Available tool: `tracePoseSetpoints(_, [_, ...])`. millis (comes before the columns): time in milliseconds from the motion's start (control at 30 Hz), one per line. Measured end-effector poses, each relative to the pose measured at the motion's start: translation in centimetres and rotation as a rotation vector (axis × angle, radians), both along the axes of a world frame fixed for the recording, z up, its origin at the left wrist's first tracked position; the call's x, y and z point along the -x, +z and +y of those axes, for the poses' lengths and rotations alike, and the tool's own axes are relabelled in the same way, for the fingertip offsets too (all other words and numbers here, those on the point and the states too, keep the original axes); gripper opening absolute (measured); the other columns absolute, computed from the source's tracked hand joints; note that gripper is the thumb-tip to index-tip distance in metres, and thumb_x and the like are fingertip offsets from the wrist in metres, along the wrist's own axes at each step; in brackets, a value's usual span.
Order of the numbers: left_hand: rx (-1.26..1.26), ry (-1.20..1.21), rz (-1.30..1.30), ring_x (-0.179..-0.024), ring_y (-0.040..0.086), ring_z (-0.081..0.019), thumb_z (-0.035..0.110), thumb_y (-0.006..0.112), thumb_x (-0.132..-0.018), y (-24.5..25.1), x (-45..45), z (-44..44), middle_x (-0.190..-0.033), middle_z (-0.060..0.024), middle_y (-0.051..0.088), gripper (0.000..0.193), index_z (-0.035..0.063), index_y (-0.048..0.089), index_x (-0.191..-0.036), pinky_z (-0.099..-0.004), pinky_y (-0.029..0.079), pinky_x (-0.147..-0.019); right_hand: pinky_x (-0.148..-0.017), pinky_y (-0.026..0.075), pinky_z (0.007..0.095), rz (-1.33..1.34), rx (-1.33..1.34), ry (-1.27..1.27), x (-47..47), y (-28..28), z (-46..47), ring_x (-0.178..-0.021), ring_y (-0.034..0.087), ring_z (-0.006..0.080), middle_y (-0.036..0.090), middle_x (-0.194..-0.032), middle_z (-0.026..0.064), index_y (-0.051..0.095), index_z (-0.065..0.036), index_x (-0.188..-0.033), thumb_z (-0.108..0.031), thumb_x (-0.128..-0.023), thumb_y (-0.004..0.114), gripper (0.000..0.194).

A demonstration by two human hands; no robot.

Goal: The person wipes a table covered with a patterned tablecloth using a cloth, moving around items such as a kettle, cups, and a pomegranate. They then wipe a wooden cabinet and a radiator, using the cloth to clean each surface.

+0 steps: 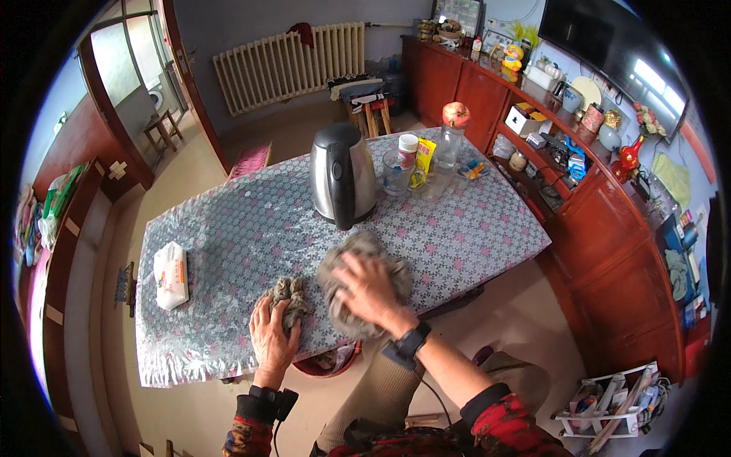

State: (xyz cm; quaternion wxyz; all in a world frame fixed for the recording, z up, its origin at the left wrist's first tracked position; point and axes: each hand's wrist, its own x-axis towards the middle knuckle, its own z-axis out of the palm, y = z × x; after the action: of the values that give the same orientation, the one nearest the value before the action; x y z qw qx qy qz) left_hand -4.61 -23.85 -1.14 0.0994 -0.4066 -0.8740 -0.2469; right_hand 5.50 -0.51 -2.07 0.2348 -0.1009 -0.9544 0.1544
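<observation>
My left hand grips a crumpled grey-brown cloth at the near edge of a table with a patterned, shiny cover. To its right, my right hand lies palm down on a larger, spread grey-brown cloth; both hand and cloth look slightly blurred. Its fingers are somewhat apart, and their undersides are hidden. Just beyond this cloth stands a steel electric kettle with a black lid and handle. A packet of tissues lies on the left part of the table.
Behind the kettle are a drinking glass, a white-capped bottle, a yellow packet and a glass jar topped by a round reddish object. A red basin sits below the near edge. Red cabinets line the right.
</observation>
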Motion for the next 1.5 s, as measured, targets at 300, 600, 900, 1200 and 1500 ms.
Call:
tracePoseSetpoints(300, [0.01,0.036,-0.016,-0.136,0.04,-0.0393,0.019,0.073,-0.079,-0.1,-0.3,0.2,-0.14,-0.0183,0.047,0.053,0.0124,0.058,-0.129,-0.05,0.03,-0.114,-0.108,0.037,0.0504,-0.088,0.054,-0.271,-4.9,0.6,10.5,-0.129,0.047,0.0325,0.049,-0.145,0.0106,0.065,-0.014,-0.127,-0.023,-0.085,0.073,0.044])
tracePoseSetpoints(600, [0.023,0.022,-0.004,-0.135,0.04,-0.0414,0.019,0.071,-0.079,0.0,-0.2,0.1,-0.141,-0.0204,0.046,0.053,0.0091,0.056,-0.129,-0.0511,0.03,-0.113,-0.115,0.03,0.0566,-0.091,0.047,0.152,-3.5,-0.2,4.8,-0.137,0.042,0.0315,0.043,-0.151,0.012,0.062,-0.014,-0.131,-0.025,-0.087,0.07,0.046])
tracePoseSetpoints(900, [0.039,0.052,-0.007,-0.132,0.042,-0.0417,0.018,0.069,-0.078,0.0,-0.4,0.3,-0.137,-0.0218,0.046,0.051,0.0088,0.058,-0.127,-0.0509,0.032,-0.112,-0.109,0.033,0.0527,-0.053,0.01,-0.296,-0.2,-0.2,12.9,-0.129,0.046,0.0352,0.049,-0.144,0.0117,0.067,-0.013,-0.123,-0.024,-0.086,0.069,0.038])
tracePoseSetpoints(1200, [0.04,0.044,0.044,-0.132,0.042,-0.0426,0.02,0.07,-0.08,-0.5,-0.2,0.3,-0.137,-0.0221,0.047,0.05,0.0087,0.056,-0.127,-0.0517,0.031,-0.111,-0.116,0.03,0.0504,-0.096,-0.002,0.075,-7.5,0.1,11.8,-0.137,0.041,0.0328,0.046,-0.148,0.01,0.065,-0.016,-0.128,-0.025,-0.087,0.069,0.042])
tracePoseSetpoints(1500, [0.028,0.033,0.011,-0.133,0.041,-0.0419,0.02,0.07,-0.08,-0.4,-0.2,0.2,-0.138,-0.0218,0.046,0.051,0.0088,0.056,-0.128,-0.052,0.031,-0.112,-0.11,0.032,0.0546,-0.117,-0.001,-0.107,-0.7,-0.9,11.9,-0.131,0.043,0.0373,0.044,-0.149,0.0124,0.063,-0.014,-0.129,-0.024,-0.09,0.064,0.04])
